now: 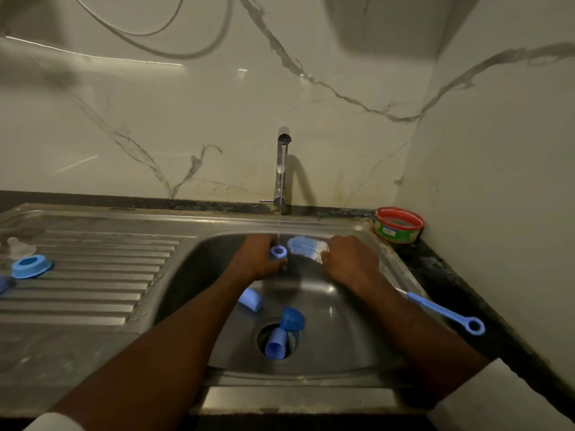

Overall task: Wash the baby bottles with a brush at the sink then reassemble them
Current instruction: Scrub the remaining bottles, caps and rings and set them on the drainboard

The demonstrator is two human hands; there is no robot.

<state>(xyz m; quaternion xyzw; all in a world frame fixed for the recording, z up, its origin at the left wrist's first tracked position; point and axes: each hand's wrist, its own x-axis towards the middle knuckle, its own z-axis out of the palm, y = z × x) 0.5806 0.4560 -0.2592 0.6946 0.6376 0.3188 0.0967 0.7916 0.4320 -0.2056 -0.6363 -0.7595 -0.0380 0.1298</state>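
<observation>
Over the sink basin point(339, 312), my left hand point(256, 259) grips a small blue bottle point(278, 252) with its open mouth up, right under the thin stream of water from the tap point(282, 169). My right hand point(348, 259) holds the bottle brush point(306, 247) near its blue-and-white bristle head, which lies just right of the bottle mouth. The brush's blue handle with a ring end point(448, 312) sticks out behind my right forearm. In the basin lie a light blue bottle point(250, 299), a dark blue cap point(292, 318) and another blue bottle point(275, 343) over the drain.
On the ribbed drainboard point(102, 275) at the left sit a blue screw ring point(30, 266) and a clear teat point(19, 247); another blue piece point(4, 284) shows at the left edge. A red and green tub point(399, 224) stands on the dark counter at the back right corner.
</observation>
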